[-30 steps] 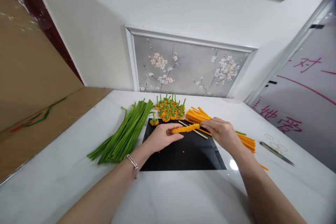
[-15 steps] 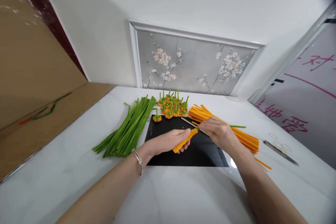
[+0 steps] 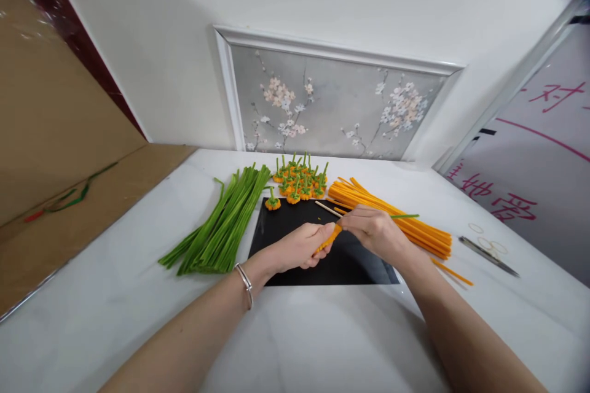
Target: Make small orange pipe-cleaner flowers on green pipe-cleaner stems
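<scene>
My left hand (image 3: 300, 247) is closed around an orange, ribbed piece of fuzzy pipe cleaner (image 3: 330, 239), most of it hidden by my fingers. At its upper right end, my right hand (image 3: 369, 226) is pinched shut. A green pipe cleaner (image 3: 405, 216) sticks out to the right from behind my right hand, which grips it; the pinched part is covered by the fingers. Both hands are above a black mat (image 3: 271, 239). A thin wooden stick (image 3: 327, 207) lies on the mat, partly behind my right hand.
Green pipe cleaners (image 3: 225, 227) lie bundled at left. Several small orange pumpkins with green stems (image 3: 294, 196) stand behind the mat. Orange pipe cleaners (image 3: 424, 236) are piled at right, near tweezers (image 3: 488, 255) and clear rings (image 3: 492, 247). A wall (image 3: 341, 0) rises behind the white table (image 3: 322, 331).
My left fingers have wrapped further over the orange piece, so less of it shows. My right hand and the green pipe cleaner have shifted slightly left. The view has tilted a little.
</scene>
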Action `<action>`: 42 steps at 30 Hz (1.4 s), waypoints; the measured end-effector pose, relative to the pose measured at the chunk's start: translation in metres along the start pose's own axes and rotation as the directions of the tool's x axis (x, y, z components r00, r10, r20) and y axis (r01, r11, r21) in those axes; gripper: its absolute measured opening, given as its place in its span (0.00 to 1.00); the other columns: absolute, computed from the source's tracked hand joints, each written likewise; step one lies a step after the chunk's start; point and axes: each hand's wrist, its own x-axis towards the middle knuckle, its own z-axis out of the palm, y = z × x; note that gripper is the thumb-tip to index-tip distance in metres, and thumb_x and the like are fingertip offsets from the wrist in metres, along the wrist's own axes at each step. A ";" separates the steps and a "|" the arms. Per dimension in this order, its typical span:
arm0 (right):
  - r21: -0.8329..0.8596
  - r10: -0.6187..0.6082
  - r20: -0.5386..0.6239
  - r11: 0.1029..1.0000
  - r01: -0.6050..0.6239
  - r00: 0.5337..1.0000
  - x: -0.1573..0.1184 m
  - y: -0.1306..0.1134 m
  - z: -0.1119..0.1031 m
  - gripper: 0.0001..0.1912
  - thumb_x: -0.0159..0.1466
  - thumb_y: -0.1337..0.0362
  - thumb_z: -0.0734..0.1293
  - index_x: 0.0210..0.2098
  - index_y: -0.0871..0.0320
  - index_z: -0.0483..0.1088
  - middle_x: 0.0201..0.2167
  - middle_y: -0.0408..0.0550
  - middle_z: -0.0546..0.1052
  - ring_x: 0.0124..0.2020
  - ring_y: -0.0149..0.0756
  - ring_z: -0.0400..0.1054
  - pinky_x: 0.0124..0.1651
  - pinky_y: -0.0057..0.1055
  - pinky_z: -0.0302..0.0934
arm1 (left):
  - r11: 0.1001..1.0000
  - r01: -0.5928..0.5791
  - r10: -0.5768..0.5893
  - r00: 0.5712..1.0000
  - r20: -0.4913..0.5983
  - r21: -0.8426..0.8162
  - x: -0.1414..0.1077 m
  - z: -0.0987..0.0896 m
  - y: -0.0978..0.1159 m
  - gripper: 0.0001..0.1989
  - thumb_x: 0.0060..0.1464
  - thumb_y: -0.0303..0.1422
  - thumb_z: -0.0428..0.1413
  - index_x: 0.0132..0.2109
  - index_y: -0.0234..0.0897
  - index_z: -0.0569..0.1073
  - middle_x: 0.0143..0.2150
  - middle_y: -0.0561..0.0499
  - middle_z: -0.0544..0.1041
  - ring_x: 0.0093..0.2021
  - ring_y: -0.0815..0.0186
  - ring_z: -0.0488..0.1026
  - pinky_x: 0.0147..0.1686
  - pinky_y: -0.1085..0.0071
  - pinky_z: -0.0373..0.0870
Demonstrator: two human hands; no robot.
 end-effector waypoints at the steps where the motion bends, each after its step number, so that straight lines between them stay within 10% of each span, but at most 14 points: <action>1: 0.003 -0.002 0.002 1.000 0.002 1.000 0.000 -0.001 0.000 0.13 0.68 0.69 0.60 0.34 0.56 0.75 0.32 0.47 0.80 0.32 0.35 0.71 0.36 0.32 0.68 | 1.000 -0.004 0.004 1.000 0.001 0.008 0.000 0.000 0.000 0.28 0.56 0.60 0.42 0.30 0.37 0.61 0.21 0.60 0.57 0.16 0.78 0.49 0.14 0.79 0.43; 8: 0.003 -0.020 0.011 1.000 0.020 1.000 0.001 -0.008 0.002 0.13 0.69 0.70 0.59 0.37 0.56 0.76 0.32 0.48 0.79 0.32 0.35 0.71 0.38 0.31 0.67 | 0.990 0.015 -0.022 0.998 0.055 0.137 -0.003 -0.001 0.001 0.26 0.56 0.59 0.44 0.34 0.38 0.62 0.24 0.59 0.57 0.19 0.76 0.50 0.16 0.80 0.46; 20: 0.018 0.018 0.003 1.000 -0.018 1.000 0.000 -0.008 0.003 0.10 0.68 0.70 0.60 0.39 0.57 0.74 0.29 0.48 0.77 0.31 0.35 0.70 0.37 0.31 0.66 | 0.968 0.213 -0.169 0.942 0.291 -0.129 -0.007 -0.004 0.011 0.23 0.55 0.55 0.52 0.37 0.39 0.61 0.27 0.58 0.58 0.19 0.78 0.47 0.15 0.82 0.42; 31: -0.048 0.004 0.098 0.999 0.000 0.995 0.004 -0.019 -0.002 0.11 0.69 0.68 0.59 0.36 0.57 0.73 0.27 0.47 0.76 0.30 0.34 0.68 0.36 0.29 0.65 | 0.990 0.080 -0.066 0.991 0.120 -0.120 -0.002 0.000 0.002 0.28 0.53 0.62 0.43 0.37 0.40 0.60 0.24 0.60 0.53 0.18 0.77 0.42 0.15 0.82 0.39; 42: -0.117 0.005 0.203 0.993 0.019 0.979 0.000 -0.005 -0.017 0.13 0.69 0.66 0.60 0.37 0.55 0.76 0.30 0.47 0.79 0.33 0.34 0.72 0.38 0.29 0.64 | 0.990 0.133 -0.138 0.972 0.188 0.038 -0.008 -0.010 0.008 0.21 0.55 0.53 0.52 0.33 0.37 0.65 0.20 0.62 0.50 0.18 0.76 0.42 0.16 0.78 0.39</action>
